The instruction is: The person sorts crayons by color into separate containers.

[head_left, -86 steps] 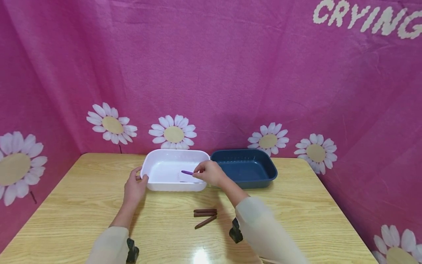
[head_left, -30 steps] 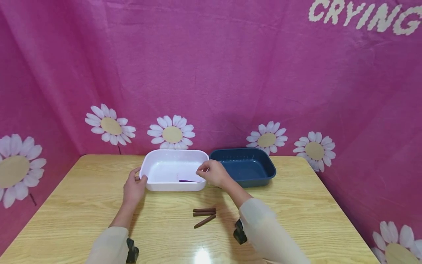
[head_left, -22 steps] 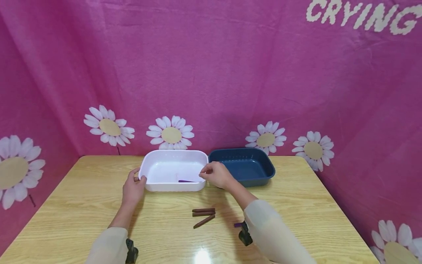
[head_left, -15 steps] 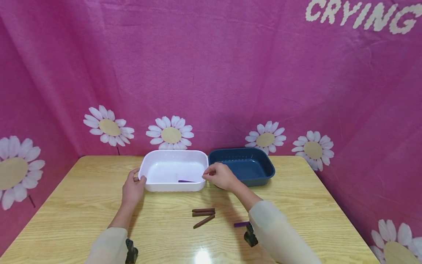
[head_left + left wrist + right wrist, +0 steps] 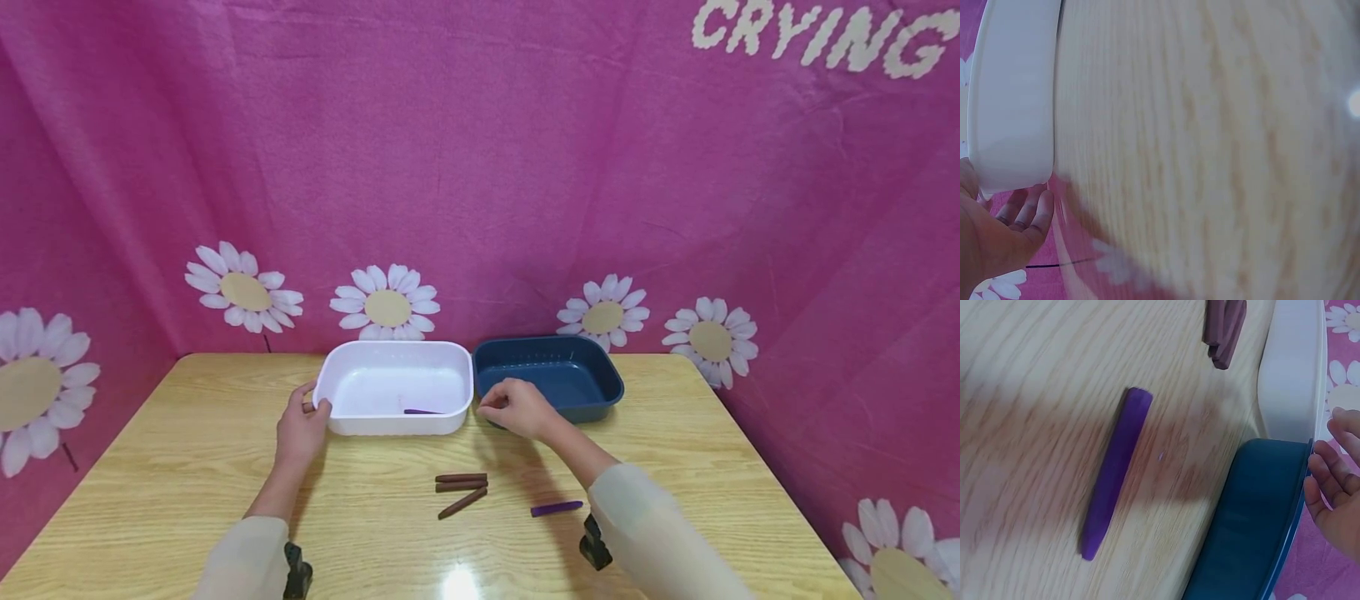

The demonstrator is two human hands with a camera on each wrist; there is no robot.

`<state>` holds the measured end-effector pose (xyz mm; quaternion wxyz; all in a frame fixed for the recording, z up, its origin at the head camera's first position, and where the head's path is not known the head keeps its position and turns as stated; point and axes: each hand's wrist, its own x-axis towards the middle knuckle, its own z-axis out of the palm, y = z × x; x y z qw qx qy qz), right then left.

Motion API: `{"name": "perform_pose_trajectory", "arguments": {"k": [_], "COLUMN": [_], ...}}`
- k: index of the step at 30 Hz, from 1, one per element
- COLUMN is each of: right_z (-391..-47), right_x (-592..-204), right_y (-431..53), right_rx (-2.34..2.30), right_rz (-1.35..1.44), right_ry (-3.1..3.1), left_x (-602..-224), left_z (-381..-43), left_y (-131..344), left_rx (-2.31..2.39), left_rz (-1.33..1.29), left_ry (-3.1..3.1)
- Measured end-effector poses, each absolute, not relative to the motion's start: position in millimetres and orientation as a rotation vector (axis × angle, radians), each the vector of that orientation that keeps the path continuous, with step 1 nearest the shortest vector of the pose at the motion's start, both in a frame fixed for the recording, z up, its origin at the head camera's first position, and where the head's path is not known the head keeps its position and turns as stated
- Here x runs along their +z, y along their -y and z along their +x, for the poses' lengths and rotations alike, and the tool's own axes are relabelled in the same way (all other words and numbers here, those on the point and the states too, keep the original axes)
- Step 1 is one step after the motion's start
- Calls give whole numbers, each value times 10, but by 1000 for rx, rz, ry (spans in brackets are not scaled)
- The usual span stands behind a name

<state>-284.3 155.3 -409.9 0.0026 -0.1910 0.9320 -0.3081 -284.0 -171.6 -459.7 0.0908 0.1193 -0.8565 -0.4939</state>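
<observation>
My left hand grips the left end of a white plastic bin, thumb at the rim; in the left wrist view its fingers lie against the bin's end. A purple crayon lies inside that bin near the front wall, partly hidden by it. Over the near left corner of a dark blue bin is my right hand, fingers loosely bent with nothing in them. On the table, a second purple crayon lies near the right sleeve, seen large in the right wrist view.
Three brown crayons lie on the wooden table in front of the bins. Both bins stand side by side at the back, against a pink cloth with printed daisies. Each wrist carries a black camera mount.
The right hand let go of a purple crayon, which now lies in the white bin. Then it moved right to the blue bin, uncovering the purple crayon on the table. The left hand stayed.
</observation>
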Motion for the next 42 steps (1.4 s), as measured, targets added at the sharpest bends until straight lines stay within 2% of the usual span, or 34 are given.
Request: {"name": "perform_pose_trajectory", "arguments": {"k": [21,42], "right_z": [-2589,-2343], "right_x": [-4171,-4318], "right_y": [-1827,-2201], "right_rx": [-906,-814], "right_rz": [-808,-871], "right_ry": [-2885,-2731], "left_x": [-4609,-4591], "left_z": [-2842,-2821], "left_y": [1710,1705], "left_rx": [-1499,-1498], "left_rz": [359,333], "left_ry": [2548,2524]}}
